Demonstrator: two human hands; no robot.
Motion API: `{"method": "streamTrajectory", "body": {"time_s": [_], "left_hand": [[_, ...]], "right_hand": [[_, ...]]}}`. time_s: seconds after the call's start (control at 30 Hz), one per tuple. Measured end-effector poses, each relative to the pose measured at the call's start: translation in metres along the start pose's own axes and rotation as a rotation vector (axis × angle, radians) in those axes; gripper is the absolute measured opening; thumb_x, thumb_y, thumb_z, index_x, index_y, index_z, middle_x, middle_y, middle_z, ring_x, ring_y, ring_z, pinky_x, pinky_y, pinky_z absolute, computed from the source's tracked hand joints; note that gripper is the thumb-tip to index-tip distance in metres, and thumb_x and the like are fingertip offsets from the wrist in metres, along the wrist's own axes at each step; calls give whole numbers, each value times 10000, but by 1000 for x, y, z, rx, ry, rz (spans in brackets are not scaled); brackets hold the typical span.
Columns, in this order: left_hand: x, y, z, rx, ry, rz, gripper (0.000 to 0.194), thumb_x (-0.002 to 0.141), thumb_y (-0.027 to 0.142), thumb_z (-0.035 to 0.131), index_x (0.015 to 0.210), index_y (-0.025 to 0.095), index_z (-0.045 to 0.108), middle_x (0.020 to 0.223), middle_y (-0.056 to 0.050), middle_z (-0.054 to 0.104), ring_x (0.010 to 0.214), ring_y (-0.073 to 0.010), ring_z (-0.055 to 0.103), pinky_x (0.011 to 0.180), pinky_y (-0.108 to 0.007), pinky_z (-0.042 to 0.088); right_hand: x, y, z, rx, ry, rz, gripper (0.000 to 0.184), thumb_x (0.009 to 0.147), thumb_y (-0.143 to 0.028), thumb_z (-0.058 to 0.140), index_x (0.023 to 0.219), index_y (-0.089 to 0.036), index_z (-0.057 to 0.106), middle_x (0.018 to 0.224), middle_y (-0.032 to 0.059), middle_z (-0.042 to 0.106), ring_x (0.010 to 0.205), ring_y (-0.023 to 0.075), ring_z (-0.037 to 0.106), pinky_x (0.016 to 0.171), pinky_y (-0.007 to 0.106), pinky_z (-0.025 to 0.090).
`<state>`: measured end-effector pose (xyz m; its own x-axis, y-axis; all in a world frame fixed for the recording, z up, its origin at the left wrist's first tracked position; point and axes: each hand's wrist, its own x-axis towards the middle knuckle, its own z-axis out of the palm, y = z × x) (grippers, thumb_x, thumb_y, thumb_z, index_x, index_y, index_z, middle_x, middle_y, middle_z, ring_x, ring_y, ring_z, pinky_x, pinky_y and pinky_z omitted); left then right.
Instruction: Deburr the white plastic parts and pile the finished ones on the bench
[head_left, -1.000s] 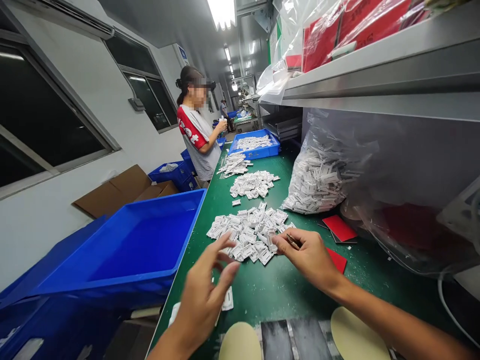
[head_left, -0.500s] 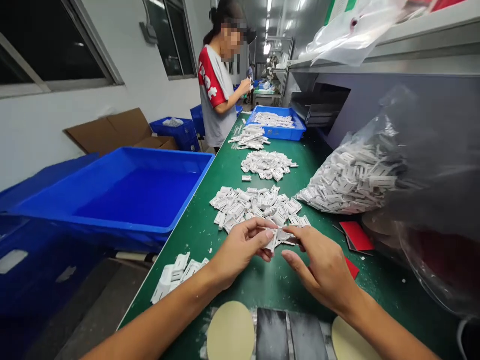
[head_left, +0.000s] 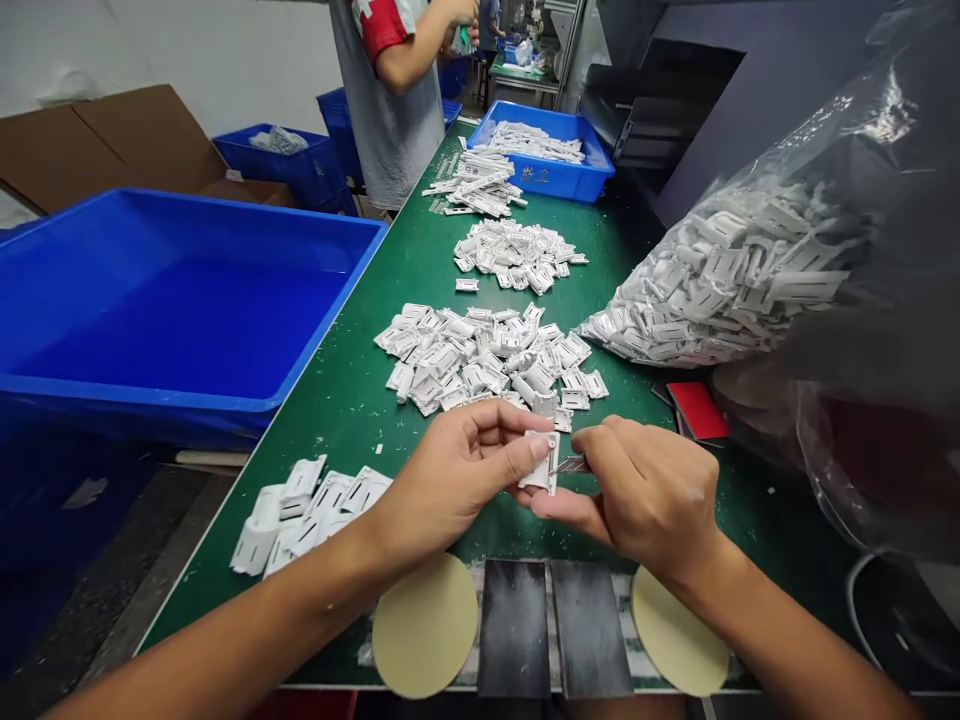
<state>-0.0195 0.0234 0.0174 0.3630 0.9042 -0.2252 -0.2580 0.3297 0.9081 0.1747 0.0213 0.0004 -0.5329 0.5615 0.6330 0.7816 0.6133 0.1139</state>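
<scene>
My left hand (head_left: 457,480) pinches a small white plastic part (head_left: 541,462) upright between thumb and fingers. My right hand (head_left: 645,490) grips a small metal tool (head_left: 571,465), and its tip touches or nearly touches that part. Just below the white part, the two hands almost meet. A loose heap of similar white parts (head_left: 480,355) lies on the green mat beyond my hands. A smaller group of white parts (head_left: 304,515) sits next to my left wrist.
A large empty-looking blue tray (head_left: 187,300) stands left of the green mat (head_left: 341,430). A blue tray of parts (head_left: 577,180) and further heaps lie ahead. A plastic bag of parts (head_left: 720,280) slumps at right. A co-worker (head_left: 390,110) stands beyond the bench.
My view has tilted down, cutting off the co-worker's head. My hands have drawn nearer me, and the white part now stands upright in my left hand against the metal tool.
</scene>
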Motion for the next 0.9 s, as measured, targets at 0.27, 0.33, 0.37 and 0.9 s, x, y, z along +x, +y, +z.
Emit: {"method": "streamTrajectory", "body": {"time_s": [0.27, 0.33, 0.37, 0.9], "left_hand": [[0, -3, 0, -2, 24, 7, 172, 828, 264, 752, 928, 135, 697, 703, 39, 617, 609, -60, 584, 581, -166, 524], [0, -3, 1, 4, 29, 7, 172, 832, 267, 746, 930, 137, 692, 691, 41, 607, 606, -64, 580, 579, -173, 526], [0, -3, 1, 6, 32, 9, 170, 834, 267, 743, 930, 138, 690, 686, 42, 606, 605, -66, 579, 580, -177, 527], [-2, -3, 2, -29, 40, 24, 143, 838, 255, 750, 926, 154, 700, 710, 39, 612, 618, -54, 586, 571, -142, 517]], "right_hand": [[-1, 0, 0, -79, 3, 21, 647, 923, -744, 321, 619, -204, 508, 524, -3, 443, 514, 145, 364, 541, 343, 202], [0, 0, 0, -93, -1, 19, 649, 918, -751, 322, 604, -209, 489, 522, -4, 432, 514, 143, 350, 541, 342, 196], [0, 1, 0, -95, -2, 16, 648, 918, -751, 322, 602, -210, 486, 522, -5, 430, 513, 142, 347, 541, 342, 194], [0, -2, -1, -119, 81, -2, 596, 971, -630, 406, 540, -219, 410, 499, -22, 339, 507, 140, 250, 526, 349, 153]]}}
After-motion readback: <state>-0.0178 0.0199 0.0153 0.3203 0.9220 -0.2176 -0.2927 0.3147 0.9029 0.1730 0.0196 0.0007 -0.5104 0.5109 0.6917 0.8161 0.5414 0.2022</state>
